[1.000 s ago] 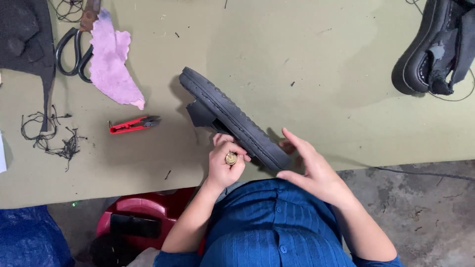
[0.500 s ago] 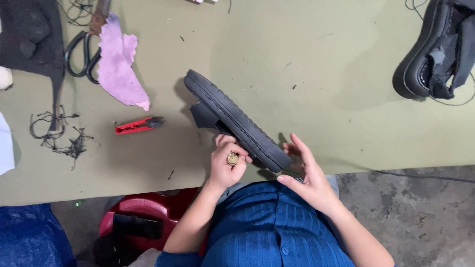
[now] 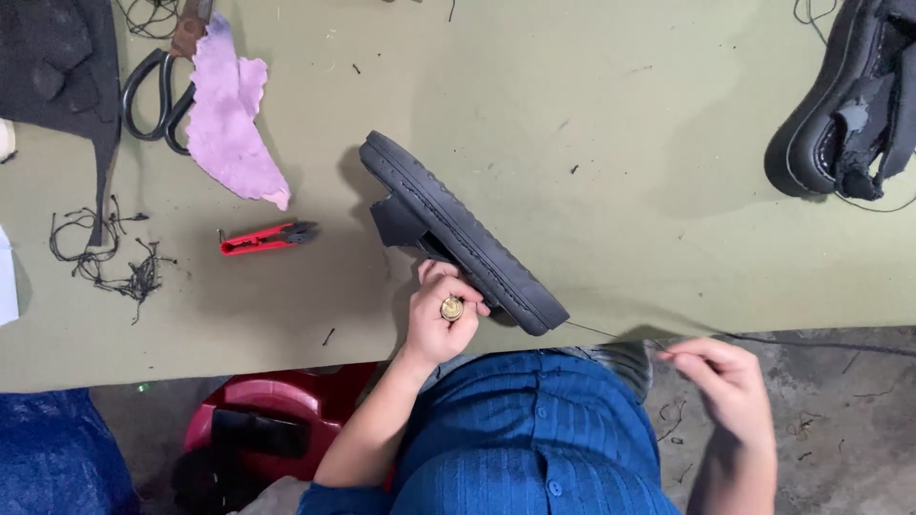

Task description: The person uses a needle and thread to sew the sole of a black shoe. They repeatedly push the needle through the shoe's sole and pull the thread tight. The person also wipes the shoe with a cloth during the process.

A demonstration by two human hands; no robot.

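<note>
Left hand [image 3: 441, 319] is clamped on the black sandal [image 3: 463, 236] tipped on edge at the green surface [image 3: 611, 143] front, right hand [image 3: 727, 381] pinching a thin thread [image 3: 611, 335] pulled taut off it. Red snips [image 3: 267, 237] lie nearby.

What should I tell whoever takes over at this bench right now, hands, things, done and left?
Left hand: grips the black sandal, held on edge on the table.
Right hand: off the table edge, pinching a thread drawn taut from the sandal's near end.
Nearby: red snips, scissors and a purple scrap to the left; other sandals at far right.
Done: a thread runs from the sole.
Left: cannot tell how much stitching remains; thread uncut.
</note>
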